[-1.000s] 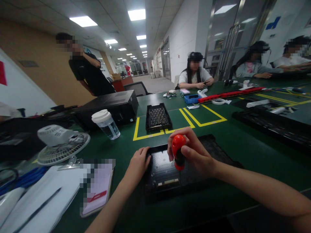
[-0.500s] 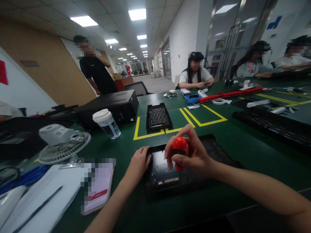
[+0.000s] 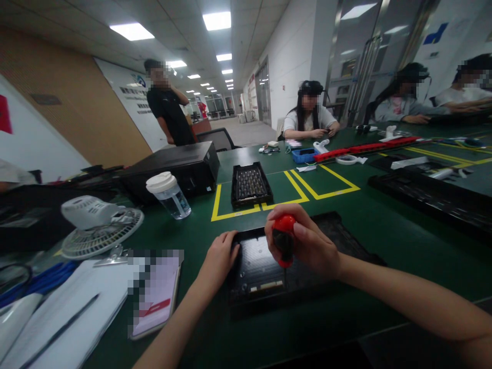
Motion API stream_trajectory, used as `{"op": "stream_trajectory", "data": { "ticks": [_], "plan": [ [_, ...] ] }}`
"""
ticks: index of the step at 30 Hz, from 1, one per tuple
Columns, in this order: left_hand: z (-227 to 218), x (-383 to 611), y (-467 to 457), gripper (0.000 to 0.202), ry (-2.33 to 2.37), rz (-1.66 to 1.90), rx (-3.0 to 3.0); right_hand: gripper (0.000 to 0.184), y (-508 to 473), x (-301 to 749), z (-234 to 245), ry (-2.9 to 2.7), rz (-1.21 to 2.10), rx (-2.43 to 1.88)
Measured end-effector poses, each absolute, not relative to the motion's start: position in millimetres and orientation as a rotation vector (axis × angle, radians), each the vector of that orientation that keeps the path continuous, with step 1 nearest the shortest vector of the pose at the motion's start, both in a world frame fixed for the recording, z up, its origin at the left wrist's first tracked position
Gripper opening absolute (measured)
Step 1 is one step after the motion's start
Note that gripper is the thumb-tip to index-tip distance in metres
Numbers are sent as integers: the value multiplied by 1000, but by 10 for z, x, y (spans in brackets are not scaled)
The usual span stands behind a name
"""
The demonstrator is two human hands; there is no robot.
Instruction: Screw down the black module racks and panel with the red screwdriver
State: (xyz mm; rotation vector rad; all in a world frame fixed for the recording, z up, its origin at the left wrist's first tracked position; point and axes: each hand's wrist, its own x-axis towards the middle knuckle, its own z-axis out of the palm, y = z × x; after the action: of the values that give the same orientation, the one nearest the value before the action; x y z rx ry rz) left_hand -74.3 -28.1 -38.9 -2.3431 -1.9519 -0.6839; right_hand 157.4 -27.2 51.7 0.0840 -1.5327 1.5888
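Note:
A red-and-black screwdriver stands nearly upright in my right hand, whose fingers wrap round its handle. Its thin shaft points down at a flat black panel lying on the green table; whether the tip touches a screw I cannot make out. Near the panel's front edge is a pale label strip. My left hand rests on the panel's left edge with its fingers laid over the rim, partly hiding that corner.
Beyond the panel, a black tray holding many small parts stands inside yellow tape. To the left are a lidded cup, a white fan, a phone and a clipboard. A long black frame lies at right.
My right hand has turned around the screwdriver handle, the thumb now farther up and to the right. The standing person has shifted right. My left hand stays put.

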Motion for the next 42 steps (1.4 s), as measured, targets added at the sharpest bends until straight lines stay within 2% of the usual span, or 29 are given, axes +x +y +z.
{"op": "stream_trajectory", "data": {
  "ticks": [15, 19, 24, 31, 36, 42],
  "plan": [
    [-382, -732, -292, 31, -1932, -711, -2348, 24, -267, 1585, 553, -1674, 1384, 127],
    [-380, -730, -289, 30, -1942, -698, -2340, 22, -273, 1565, 581, -1645, 1414, 196],
    [-348, -719, -287, 25, -1974, -673, -2347, 29, -288, 1567, 584, -1656, 1448, 231],
    [-377, -739, -277, 32, -1967, -677, -2342, 36, -290, 1544, 533, -1646, 1354, 157],
    [-405, -761, -264, 31, -1939, -694, -2337, 20, -314, 1541, 530, -1506, 1516, 135],
    [-387, -754, -274, 32, -1982, -674, -2345, 21, -322, 1569, 537, -1558, 1528, 100]
  ]
}}
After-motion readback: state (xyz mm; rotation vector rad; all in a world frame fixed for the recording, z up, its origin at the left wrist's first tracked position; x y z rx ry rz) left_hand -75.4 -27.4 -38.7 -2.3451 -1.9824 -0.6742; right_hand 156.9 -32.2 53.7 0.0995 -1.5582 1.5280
